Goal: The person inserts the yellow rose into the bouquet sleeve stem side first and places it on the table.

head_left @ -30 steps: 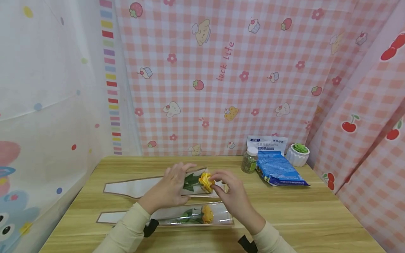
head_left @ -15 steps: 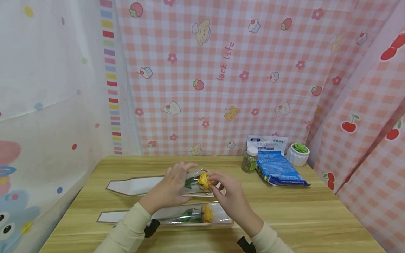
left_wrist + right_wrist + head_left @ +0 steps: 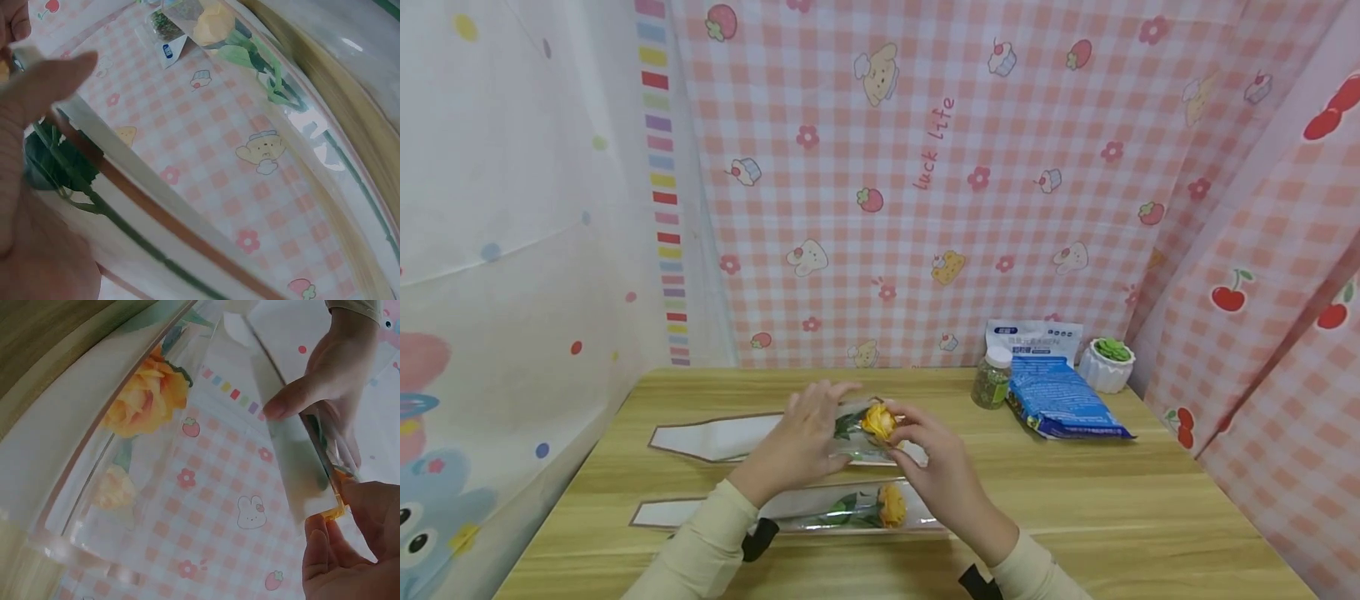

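A yellow rose (image 3: 877, 423) lies at the right end of the farther clear-fronted white flower sleeve (image 3: 715, 439). My left hand (image 3: 796, 446) spans this sleeve and grips it by its sides, the thumb on the near edge. In the left wrist view the rose's green stem (image 3: 134, 234) runs along the sleeve. With thumb and fingers, my right hand (image 3: 936, 454) pinches the rose at the sleeve's end; orange petals (image 3: 336, 512) show between the fingertips in the right wrist view. Nearer to me, a second sleeve (image 3: 658, 513) holds an orange rose (image 3: 892, 507).
At the back right of the wooden table (image 3: 1112, 517) stand a white-capped jar (image 3: 991, 380), a blue bag (image 3: 1063, 396) with a white packet (image 3: 1033, 337) behind it, and a succulent in a white pot (image 3: 1107, 368). A pink checked cloth (image 3: 925, 217) hangs behind.
The yellow rose and my right hand have shifted slightly left, toward my left hand. The farther sleeve has moved a little and its clear film has bulged. The nearer sleeve stays put.
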The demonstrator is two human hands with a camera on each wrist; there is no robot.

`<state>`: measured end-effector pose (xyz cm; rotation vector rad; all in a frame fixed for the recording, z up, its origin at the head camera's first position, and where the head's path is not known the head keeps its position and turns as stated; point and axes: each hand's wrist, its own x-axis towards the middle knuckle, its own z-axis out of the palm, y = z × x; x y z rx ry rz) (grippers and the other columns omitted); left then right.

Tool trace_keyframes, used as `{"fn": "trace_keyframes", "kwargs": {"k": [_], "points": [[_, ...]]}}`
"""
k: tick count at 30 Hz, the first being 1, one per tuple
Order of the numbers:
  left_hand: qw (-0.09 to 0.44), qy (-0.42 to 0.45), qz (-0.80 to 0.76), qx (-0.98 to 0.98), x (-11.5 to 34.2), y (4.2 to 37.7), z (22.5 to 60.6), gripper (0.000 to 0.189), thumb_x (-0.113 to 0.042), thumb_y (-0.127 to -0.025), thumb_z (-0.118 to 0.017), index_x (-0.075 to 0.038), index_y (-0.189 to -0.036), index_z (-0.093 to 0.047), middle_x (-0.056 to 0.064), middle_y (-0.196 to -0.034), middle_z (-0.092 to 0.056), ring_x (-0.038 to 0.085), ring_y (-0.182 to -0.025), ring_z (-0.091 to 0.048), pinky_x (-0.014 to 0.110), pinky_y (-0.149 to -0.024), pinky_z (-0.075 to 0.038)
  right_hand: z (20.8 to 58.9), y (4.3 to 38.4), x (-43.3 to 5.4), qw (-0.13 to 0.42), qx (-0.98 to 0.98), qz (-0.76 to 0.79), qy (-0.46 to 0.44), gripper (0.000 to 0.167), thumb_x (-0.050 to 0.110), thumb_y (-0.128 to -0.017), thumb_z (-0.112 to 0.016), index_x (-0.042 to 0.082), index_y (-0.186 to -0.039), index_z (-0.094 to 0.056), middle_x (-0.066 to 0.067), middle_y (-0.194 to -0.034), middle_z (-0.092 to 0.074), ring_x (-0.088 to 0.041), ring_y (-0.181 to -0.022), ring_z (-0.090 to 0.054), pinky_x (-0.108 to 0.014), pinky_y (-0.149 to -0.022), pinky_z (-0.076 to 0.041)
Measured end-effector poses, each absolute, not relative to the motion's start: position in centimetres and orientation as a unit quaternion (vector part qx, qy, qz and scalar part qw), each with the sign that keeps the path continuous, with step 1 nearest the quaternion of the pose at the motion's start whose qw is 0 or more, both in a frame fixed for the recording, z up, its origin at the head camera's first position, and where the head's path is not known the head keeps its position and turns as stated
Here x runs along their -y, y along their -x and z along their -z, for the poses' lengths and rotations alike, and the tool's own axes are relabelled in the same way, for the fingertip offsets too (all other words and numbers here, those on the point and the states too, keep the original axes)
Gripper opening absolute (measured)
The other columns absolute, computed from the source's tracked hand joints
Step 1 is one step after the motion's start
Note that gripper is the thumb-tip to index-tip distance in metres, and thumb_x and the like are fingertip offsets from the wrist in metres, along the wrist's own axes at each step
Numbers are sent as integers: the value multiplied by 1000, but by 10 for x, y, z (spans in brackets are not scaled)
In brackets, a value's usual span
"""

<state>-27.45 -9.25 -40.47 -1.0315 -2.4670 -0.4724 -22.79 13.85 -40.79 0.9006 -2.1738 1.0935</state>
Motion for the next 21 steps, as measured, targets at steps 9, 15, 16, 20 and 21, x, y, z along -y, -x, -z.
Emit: {"fn": "trace_keyframes", "kwargs": {"k": [9, 15, 16, 20, 21], "points": [[305, 322, 91, 892, 87, 272, 411, 101, -18, -68, -92, -14, -145, -26, 5, -106, -40, 22, -91, -39, 35, -71, -29, 406, 226, -128, 157, 857, -444, -208, 6, 10, -89, -78, 8, -93, -74, -11, -126, -54, -28, -110, -57, -42, -88, -51], [338, 305, 93, 885, 77, 271, 412, 93, -19, -70, -91, -11, -141, -31, 6, -105, -42, 23, -88, -41, 34, -71, -32, 411, 230, -123, 311, 850, -366, -216, 22, -5, -82, -80, 11, -85, -65, 0, -92, -60, -18, -82, -58, -31, -71, -50], [327, 301, 110, 889, 76, 271, 413, 92, -20, -71, -90, -11, -141, -31, 7, -108, -44, 23, -91, -43, 34, -72, -35, 412, 231, -123, 346, 834, -361, -234, 25, -9, -80, -80, 10, -85, -63, 0, -90, -62, -18, -81, -58, -30, -70, -50], [282, 287, 173, 899, 77, 271, 413, 90, -21, -74, -89, -11, -142, -31, 9, -121, -49, 26, -101, -50, 40, -78, -43, 414, 235, -124, 429, 790, -336, -283, 33, -20, -77, -74, 8, -81, -57, -3, -93, -69, -17, -84, -61, -33, -71, -47], [280, 286, 181, 899, 77, 271, 413, 90, -21, -75, -89, -11, -142, -31, 9, -123, -49, 26, -102, -50, 41, -78, -43, 413, 234, -124, 433, 786, -337, -285, 33, -21, -77, -70, 8, -80, -56, -3, -94, -70, -18, -85, -63, -34, -71, -46]]}}
